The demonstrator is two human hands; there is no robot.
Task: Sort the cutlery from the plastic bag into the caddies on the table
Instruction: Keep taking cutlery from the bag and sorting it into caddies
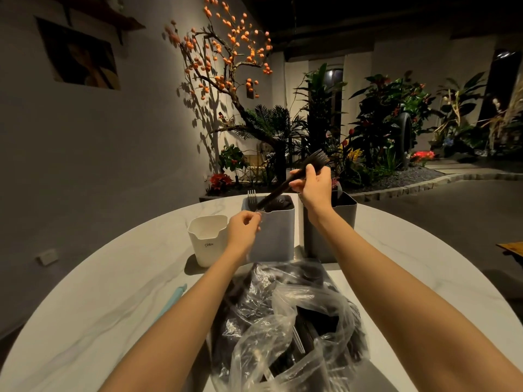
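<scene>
A crumpled clear plastic bag (285, 321) full of dark cutlery lies on the table's near side. Behind it stand three caddies: a small white one (208, 239), a light grey one (273, 233) and a dark grey one (343, 210). My right hand (312, 183) grips a bundle of black forks (294, 176), tines up, handles slanting down into the light grey caddy. My left hand (244, 229) pinches a small clear piece at that caddy's front rim; what it is I cannot tell. A silver fork (251, 197) stands in the light grey caddy.
The round white marble table (99, 301) carries a light blue handle (172, 299) at the left, by my left forearm. A wooden board's corner (510, 247) pokes in at the right edge. Beyond the table are a wall, a decorative tree and plants.
</scene>
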